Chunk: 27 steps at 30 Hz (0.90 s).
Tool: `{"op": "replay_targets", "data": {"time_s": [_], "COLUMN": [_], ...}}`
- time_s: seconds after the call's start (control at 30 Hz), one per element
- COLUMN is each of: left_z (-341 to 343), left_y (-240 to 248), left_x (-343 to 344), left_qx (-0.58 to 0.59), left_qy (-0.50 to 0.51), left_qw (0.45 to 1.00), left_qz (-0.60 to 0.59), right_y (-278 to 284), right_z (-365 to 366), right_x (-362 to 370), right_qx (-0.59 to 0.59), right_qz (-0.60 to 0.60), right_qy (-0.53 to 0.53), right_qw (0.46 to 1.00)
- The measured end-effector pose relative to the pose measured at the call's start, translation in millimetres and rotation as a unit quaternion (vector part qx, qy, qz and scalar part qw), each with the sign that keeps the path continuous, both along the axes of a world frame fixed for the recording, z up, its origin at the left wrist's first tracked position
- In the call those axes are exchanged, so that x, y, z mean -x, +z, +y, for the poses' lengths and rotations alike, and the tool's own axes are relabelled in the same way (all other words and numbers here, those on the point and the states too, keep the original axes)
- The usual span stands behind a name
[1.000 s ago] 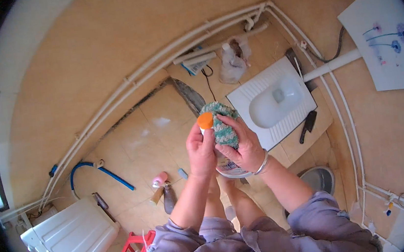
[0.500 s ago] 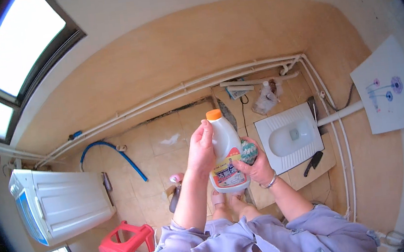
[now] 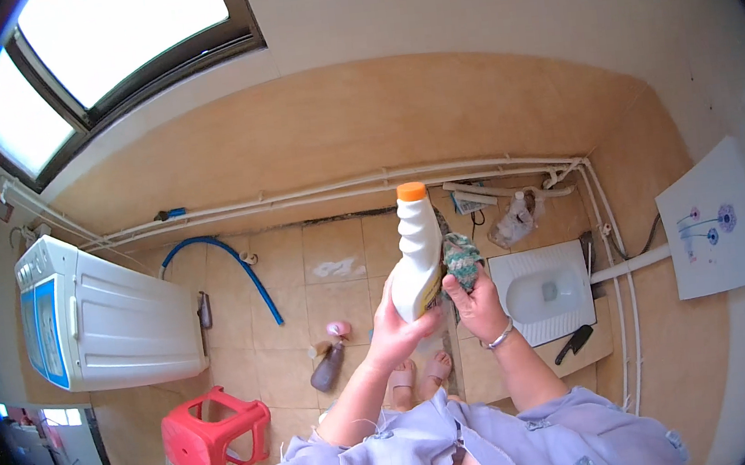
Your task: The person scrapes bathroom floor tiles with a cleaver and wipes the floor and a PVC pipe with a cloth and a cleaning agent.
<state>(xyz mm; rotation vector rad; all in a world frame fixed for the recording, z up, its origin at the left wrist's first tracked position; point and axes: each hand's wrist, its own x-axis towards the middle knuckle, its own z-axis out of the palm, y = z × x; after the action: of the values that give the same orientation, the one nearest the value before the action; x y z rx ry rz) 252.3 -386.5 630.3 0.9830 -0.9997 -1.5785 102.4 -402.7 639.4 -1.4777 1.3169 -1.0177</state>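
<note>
My left hand [image 3: 393, 328] is wrapped round the lower part of a white plastic cleaner bottle [image 3: 418, 248] with an orange cap [image 3: 411, 192]. The bottle stands nearly upright in front of me, its ribbed neck showing and its label turned mostly away. In my right hand [image 3: 478, 305] is a crumpled green-and-white knitted cloth [image 3: 462, 264], pinched by thumb and fingers right beside the bottle. The cloth appears to lie against the bottle's side; whether they touch I cannot tell.
A white squat toilet [image 3: 541, 328] lies to the right, with a black-handled brush [image 3: 573, 344] beside it. A washing machine [image 3: 131, 308] and a red stool [image 3: 217, 435] stand left. On the tiles lie a dark bottle [image 3: 328, 367] and a blue hose [image 3: 256, 286]. White pipes [image 3: 340, 186] follow the wall.
My left hand has shifted from the bottle's upper part down to its base. My right hand has come off the bottle's front, and the bottle has turned so its label faces away.
</note>
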Motion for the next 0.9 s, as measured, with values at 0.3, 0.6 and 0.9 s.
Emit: {"op": "replay_targets", "data": {"time_s": [0.3,0.6,0.9], "left_z": [14.0,9.3,37.7], "left_y": [7.5,-4.1,-36.4], "left_x": [30.0,-15.7,-19.4], "left_qx": [0.29,0.255,-0.152], "left_qy": [0.125,0.009,-0.138], "left_qw": [0.833,0.918,0.976], "left_qz": [-0.455,-0.302,0.068], "right_y": [14.4,3.0,-10.9], "right_z": [-24.1,-14.0,17.6], "right_x": [-32.8,-6.8,-4.5], "right_qx": [0.03,-0.027,-0.017], "right_qz": [-0.195,-0.291,-0.011], "right_qy": [-0.193,-0.179,-0.097], "right_qw": [0.961,0.94,0.995]}}
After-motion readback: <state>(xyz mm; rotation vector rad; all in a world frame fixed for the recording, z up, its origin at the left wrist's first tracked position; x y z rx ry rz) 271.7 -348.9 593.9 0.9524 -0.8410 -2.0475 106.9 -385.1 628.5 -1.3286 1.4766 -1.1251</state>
